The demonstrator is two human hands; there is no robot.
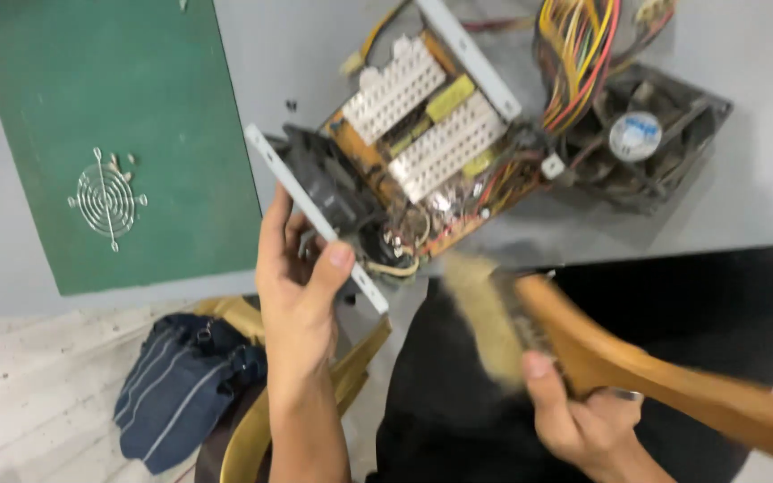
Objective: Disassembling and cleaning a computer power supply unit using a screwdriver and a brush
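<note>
My left hand (299,279) grips the near metal edge of an opened computer power supply (404,152), tilted off the grey table. Its circuit board shows white heat sinks, a yellow part and a bundle of coloured wires (579,54). My right hand (583,407) holds a wooden-handled brush (583,344) by the handle. The pale bristles (483,313) point up, just below the supply's near corner, blurred by motion.
A dusty black cooling fan (646,143) lies on the grey table (744,197) at the right, tied to the wires. A green mat (109,89) at the left carries a round wire fan grille (106,199) and small screws. A striped dark cloth (181,385) lies lower left.
</note>
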